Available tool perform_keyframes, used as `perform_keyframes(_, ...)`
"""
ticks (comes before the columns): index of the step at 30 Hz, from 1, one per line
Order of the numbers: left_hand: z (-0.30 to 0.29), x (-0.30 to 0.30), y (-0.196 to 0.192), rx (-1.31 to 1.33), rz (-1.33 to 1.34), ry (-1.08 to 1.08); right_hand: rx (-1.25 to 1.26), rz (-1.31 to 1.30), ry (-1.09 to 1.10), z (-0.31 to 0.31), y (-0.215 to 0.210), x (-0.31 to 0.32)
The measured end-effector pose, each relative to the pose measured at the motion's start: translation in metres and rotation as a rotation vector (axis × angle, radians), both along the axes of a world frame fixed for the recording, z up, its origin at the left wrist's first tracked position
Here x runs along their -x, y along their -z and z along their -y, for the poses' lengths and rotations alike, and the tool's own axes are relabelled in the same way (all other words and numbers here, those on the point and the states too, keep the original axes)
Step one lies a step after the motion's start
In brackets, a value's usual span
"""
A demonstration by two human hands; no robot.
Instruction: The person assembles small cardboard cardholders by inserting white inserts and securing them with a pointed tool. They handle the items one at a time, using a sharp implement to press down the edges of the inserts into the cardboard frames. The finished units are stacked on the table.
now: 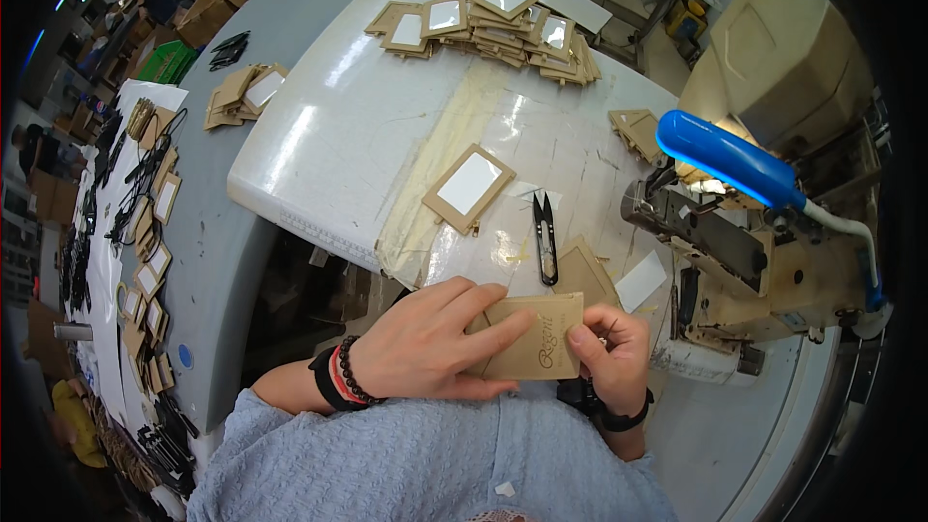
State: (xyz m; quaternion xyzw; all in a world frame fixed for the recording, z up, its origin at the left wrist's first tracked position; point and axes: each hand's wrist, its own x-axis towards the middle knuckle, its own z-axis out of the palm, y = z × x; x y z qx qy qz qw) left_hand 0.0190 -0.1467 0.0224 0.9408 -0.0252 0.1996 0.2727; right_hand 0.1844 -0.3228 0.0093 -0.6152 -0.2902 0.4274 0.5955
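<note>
**A:** Head view only. How would that tan card [535,338] handle? It sits just below the snips [545,240], over the near edge of the bench [338,126].

**B:** Looks light, thin and flat, probably stiff board that creases if you squeeze the middle. I'd take it by the edges, which is about what's happening. Left hand [425,343] lies across its left side, fingers spread on the face and pressing it down. Right hand [611,353] has a closed grip on the right edge, thumb and fingertips pinched there.

**A:** Anything you can't make out?

**B:** Plenty. The card's left part is under the left fingers, so I can't tell its full shape or whether it's one layer or folded. Something dark sits below the right wrist, unclear what. The sewing machine [764,261] right of the snips is cut off by the rim, and its needle area hides behind the blue lamp [730,159]. The frame [469,187] up and left of the snips is plain enough.
</note>
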Motion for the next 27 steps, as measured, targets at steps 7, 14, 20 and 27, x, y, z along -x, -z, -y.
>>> perform_keyframes(7,-0.049,0.031,-0.003,0.021,0.046,-0.300,-0.014,-0.015,0.110,0.004,0.005,-0.003)
perform_keyframes(14,-0.245,0.103,0.036,-0.254,0.065,-1.145,-0.024,-0.002,0.344,0.041,0.029,-0.037)
perform_keyframes(20,-0.391,0.136,0.044,-0.235,-0.009,-1.564,0.009,0.054,0.348,0.043,0.035,-0.030)
perform_keyframes(27,-0.441,0.119,0.106,0.091,-0.276,-1.605,0.077,0.064,0.370,0.037,0.018,-0.013)
